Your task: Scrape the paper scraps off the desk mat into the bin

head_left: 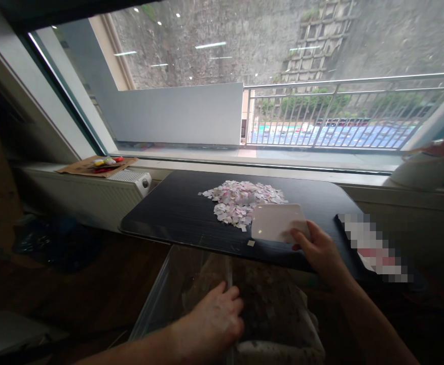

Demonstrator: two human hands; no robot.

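Observation:
My right hand [313, 243] pinches the right edge of a white rectangular plastic tray [273, 221], shallow with rounded corners. The tray is tilted above the dark table [169, 203], at the right front of a heap of small white and pinkish paper pieces [245, 195]. One loose piece [251, 243] lies apart near the table's front edge. Lower down, my left hand [220, 312] has its fingers curled over the upright edge of a clear plastic bin [161, 294] below the table. What is beneath its palm is hidden.
Beside the bin's edge is a pale bag [298, 309] with dark contents. A dark tray with a blurred-out sheet [374, 248] lies at the table's right. A radiator [88, 190] stands left, with small colourful items on brown paper [100, 165]. Behind runs a window sill [245, 166].

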